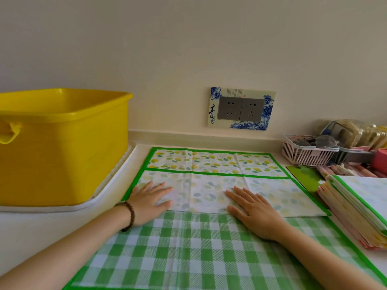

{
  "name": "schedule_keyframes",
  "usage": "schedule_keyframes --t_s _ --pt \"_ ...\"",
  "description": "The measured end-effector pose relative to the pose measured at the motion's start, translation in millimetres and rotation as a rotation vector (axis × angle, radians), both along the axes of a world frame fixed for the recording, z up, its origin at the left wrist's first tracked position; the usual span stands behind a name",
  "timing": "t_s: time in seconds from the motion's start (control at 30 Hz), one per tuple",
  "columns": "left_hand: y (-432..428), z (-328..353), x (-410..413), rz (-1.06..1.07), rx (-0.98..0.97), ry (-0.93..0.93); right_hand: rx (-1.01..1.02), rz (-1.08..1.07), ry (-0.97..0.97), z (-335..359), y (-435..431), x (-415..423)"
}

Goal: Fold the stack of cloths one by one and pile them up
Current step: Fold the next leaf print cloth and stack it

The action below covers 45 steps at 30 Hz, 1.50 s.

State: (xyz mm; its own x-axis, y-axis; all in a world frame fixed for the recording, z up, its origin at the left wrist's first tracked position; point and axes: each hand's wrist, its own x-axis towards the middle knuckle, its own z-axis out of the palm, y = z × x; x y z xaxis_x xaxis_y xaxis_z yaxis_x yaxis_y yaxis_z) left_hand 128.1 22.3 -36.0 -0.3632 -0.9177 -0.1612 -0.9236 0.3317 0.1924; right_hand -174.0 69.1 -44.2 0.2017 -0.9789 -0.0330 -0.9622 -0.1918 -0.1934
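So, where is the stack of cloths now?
In the head view the stack of cloths lies at the far right, beside the leaf-print cloth and in front of the pink basket.

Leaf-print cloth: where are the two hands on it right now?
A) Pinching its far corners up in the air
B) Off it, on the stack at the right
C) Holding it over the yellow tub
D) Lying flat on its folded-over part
D: the left hand and the right hand both lie flat, fingers straight, on the pale folded-over part of the leaf-print cloth.
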Motion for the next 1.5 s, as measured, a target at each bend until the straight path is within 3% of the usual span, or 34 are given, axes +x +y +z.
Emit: schedule_keyframes --t_s 0.23,0.57,0.73,0.87,1.03,1.13,1.33,1.5 --pt "12.1 11.7 -37.6 -0.293 -0.076 0.19 -0.011 -0.01 -0.027 -1.1 -0.2 -0.7" --pt "10.9 23.7 -47.0 -0.43 -0.287 -0.048 -0.04 -0.009 -0.076 -2.5 -0.9 -3.7" --pt "8.1 18.1 -47.0 -0.361 -0.299 0.035 -0.063 0.042 -0.164 -0.2 1.6 -7.5" --pt "10.5 22.7 -47.0 -0.226 -0.261 0.238 -0.025 0.098 -0.159 12.6 10.7 -16.7" --pt "11.3 37.3 -44.7 -0.217 -0.2 0.322 0.006 0.011 -0.201 32.2 18.5 -35.0" --pt "12.4 55.5 -44.7 -0.238 -0.06 0.368 0.051 0.01 -0.224 53.7 23.6 -47.5" --pt "20.2 89.0 -40.4 -0.266 0.26 0.349 0.279 0.116 -0.287 100.0 40.8 -55.3" --pt "27.6 116.2 -39.6 -0.247 0.265 0.334 0.349 0.129 -0.39 124.6 41.1 -57.2"
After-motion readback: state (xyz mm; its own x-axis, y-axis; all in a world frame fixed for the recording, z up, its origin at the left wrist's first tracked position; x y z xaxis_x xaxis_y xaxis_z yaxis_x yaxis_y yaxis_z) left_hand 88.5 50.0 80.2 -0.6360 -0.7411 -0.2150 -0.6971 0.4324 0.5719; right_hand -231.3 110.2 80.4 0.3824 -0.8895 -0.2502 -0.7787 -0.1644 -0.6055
